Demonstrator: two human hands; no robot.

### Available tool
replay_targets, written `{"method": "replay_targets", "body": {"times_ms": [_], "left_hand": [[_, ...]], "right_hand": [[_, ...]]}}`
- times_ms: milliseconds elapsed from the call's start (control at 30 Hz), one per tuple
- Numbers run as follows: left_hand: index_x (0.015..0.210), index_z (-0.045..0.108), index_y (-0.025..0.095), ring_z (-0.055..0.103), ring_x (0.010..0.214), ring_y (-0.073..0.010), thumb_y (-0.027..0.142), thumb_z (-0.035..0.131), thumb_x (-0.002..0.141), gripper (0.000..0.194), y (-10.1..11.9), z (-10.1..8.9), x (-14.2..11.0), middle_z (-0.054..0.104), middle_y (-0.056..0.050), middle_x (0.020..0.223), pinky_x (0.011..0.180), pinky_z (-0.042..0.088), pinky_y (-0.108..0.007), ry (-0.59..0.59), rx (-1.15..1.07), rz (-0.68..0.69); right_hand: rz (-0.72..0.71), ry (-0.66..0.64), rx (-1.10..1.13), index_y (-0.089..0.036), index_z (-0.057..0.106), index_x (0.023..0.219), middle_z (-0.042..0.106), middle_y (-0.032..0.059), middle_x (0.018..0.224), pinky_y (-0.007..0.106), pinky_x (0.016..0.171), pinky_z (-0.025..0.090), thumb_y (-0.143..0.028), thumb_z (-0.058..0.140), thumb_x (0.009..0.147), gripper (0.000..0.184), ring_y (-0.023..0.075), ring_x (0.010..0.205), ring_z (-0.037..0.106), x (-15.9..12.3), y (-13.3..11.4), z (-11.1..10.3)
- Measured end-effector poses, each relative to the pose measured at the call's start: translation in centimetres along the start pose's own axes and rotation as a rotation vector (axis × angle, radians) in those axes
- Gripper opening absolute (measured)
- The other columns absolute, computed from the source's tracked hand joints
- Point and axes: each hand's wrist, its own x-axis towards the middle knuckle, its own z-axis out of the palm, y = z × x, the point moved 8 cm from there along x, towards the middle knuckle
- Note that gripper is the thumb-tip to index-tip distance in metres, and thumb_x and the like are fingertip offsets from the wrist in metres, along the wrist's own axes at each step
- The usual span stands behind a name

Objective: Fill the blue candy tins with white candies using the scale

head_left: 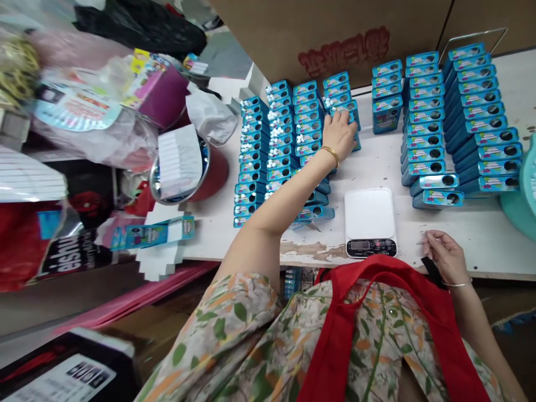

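My left hand [340,134] reaches far across the white table [377,167] and rests with curled fingers on the top of a row of small blue boxes [310,120]; its grip on a box is not plain to see. Several such rows stand there, some showing white pellets in their windows. My right hand [446,254] lies at the near table edge with fingers bent, touching a small dark thing I cannot name. A white kitchen scale [370,220] sits between my hands.
More blue boxes [456,123] stand in rows at the right, by a teal tub [523,195]. A metal bowl holding white cards [180,164], flat blue cartons [151,234] and plastic bags [84,111] crowd the left. Cardboard boxes [326,39] back the table.
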Motion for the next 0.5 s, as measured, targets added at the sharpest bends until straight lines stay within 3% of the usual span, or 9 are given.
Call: {"method": "replay_targets", "body": {"times_ms": [133, 233, 400, 500], "left_hand": [[0.115, 0.069, 0.017, 0.044, 0.136, -0.0369, 0.035, 0.046, 0.099, 0.033, 1.1, -0.4, -0.7, 0.056, -0.018, 0.137, 0.114, 0.031, -0.058, -0.044, 0.044, 0.040], [0.113, 0.070, 0.015, 0.051, 0.128, -0.0363, 0.025, 0.046, 0.095, 0.032, 3.2, -2.1, -2.6, 0.059, -0.019, 0.130, 0.111, 0.034, -0.057, -0.075, 0.059, 0.114], [0.112, 0.071, 0.015, 0.062, 0.110, -0.0297, 0.024, 0.052, 0.092, 0.029, 8.6, -6.0, -9.7, 0.065, -0.015, 0.115, 0.099, 0.044, -0.046, -0.135, 0.048, 0.283], [0.110, 0.073, 0.014, 0.065, 0.102, -0.0277, 0.021, 0.051, 0.093, 0.029, 12.1, -6.1, -13.5, 0.067, -0.015, 0.111, 0.091, 0.045, -0.042, -0.228, 0.079, 0.346]], "right_hand": [[-0.019, 0.002, 0.003, -0.015, 0.070, 0.089, 0.067, 0.0023, 0.073, 0.015, 0.044, 0.041, -0.053, 0.093, 0.064, 0.051, 0.0059, 0.052, 0.055, 0.3, -0.1, 0.0], [-0.035, 0.013, 0.001, -0.015, 0.070, 0.087, 0.068, 0.0032, 0.072, 0.016, 0.042, 0.041, -0.053, 0.095, 0.059, 0.053, 0.0070, 0.051, 0.056, 0.5, -0.3, 0.2], [-0.062, 0.044, -0.005, -0.015, 0.069, 0.082, 0.070, 0.0039, 0.071, 0.016, 0.041, 0.044, -0.051, 0.097, 0.054, 0.054, 0.0074, 0.049, 0.058, 0.9, -0.3, 0.2], [-0.063, 0.041, 0.002, -0.015, 0.070, 0.082, 0.073, 0.0057, 0.074, 0.016, 0.047, 0.051, -0.048, 0.099, 0.051, 0.054, 0.0096, 0.055, 0.065, 1.3, -0.1, 0.1]]}}
